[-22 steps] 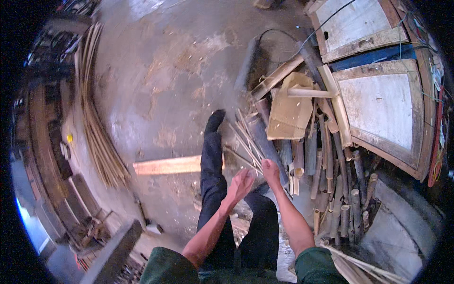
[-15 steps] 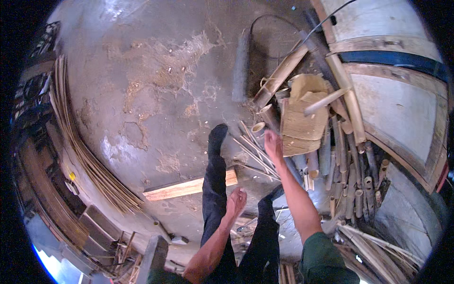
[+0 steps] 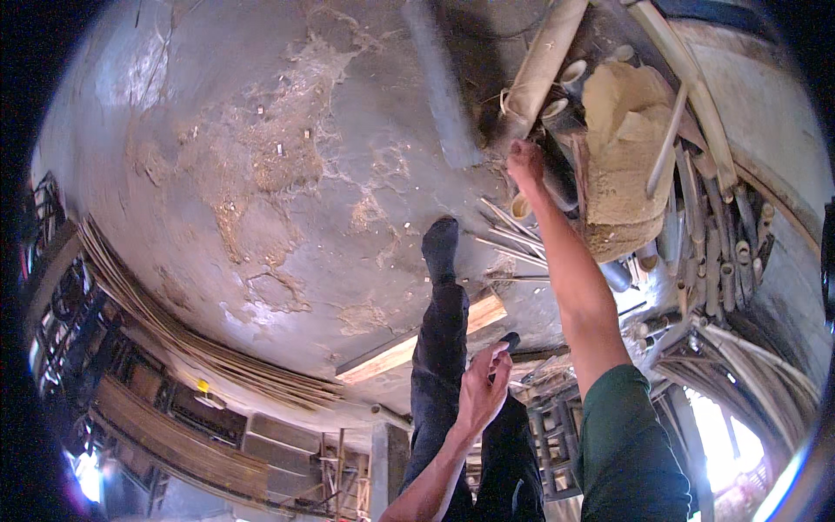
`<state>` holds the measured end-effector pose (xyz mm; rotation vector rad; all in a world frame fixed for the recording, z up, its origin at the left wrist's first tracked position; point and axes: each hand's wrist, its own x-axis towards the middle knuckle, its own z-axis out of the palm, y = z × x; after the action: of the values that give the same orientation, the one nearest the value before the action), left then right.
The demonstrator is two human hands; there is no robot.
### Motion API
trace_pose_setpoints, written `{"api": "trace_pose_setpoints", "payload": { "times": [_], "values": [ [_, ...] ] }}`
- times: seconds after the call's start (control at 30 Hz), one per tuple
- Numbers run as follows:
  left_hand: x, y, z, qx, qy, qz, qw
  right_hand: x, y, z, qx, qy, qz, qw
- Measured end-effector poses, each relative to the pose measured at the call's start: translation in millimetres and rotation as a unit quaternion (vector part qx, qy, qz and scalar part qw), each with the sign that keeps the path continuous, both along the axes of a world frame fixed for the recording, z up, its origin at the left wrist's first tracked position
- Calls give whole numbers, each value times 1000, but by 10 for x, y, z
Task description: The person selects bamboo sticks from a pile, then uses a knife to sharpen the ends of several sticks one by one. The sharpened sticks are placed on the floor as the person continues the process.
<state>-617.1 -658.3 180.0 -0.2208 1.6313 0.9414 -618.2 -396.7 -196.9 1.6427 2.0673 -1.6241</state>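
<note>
My right hand (image 3: 525, 165) reaches forward with curled fingers, at the lower end of a wide split bamboo piece (image 3: 550, 61). Blur there hides whether the fingers grip its edge. Beside that hand, several bamboo tubes lean near a tan, creased sheet (image 3: 628, 157), and thin bamboo sticks (image 3: 515, 241) lie just below it on the floor. Close to my legs hangs my left hand (image 3: 484, 387), its fingers loosely bent and apart, with nothing visible in it. A pale wooden plank (image 3: 383, 358) lies on the floor beyond it, passing behind my leg.
A dark grey cylinder (image 3: 442, 96) lies left of the split bamboo. Short bamboo pieces (image 3: 726, 252) are heaped at the right, near a long pole (image 3: 691, 74). Long thin strips (image 3: 209, 344) run along the left side. Wood chips are scattered over the worn floor (image 3: 287, 209).
My right hand has moved forward from the thin sticks to the split bamboo's lower end. My left hand has shifted to the right, and the whole view has turned.
</note>
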Motion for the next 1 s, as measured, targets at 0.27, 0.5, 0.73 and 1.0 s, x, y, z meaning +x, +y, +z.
{"api": "trace_pose_setpoints", "payload": {
  "times": [0.27, 0.5, 0.73, 1.0],
  "values": [
    [402, -372, -175, -34, 7, -45, 998, 173, -1222, 2312, 121, 71, 57, 988],
    [698, -862, -209, -1, -92, 67, 993, 1036, -1727, 4143, -151, 42, -59, 986],
    [284, -1097, -375, 171, -422, 68, 888, 2314, -2959, 5559, -233, 126, -129, 956],
    [842, -847, 448, 233, -414, 71, 877, 3835, -4411, 5922, -153, 223, -217, 938]
  ]
}}
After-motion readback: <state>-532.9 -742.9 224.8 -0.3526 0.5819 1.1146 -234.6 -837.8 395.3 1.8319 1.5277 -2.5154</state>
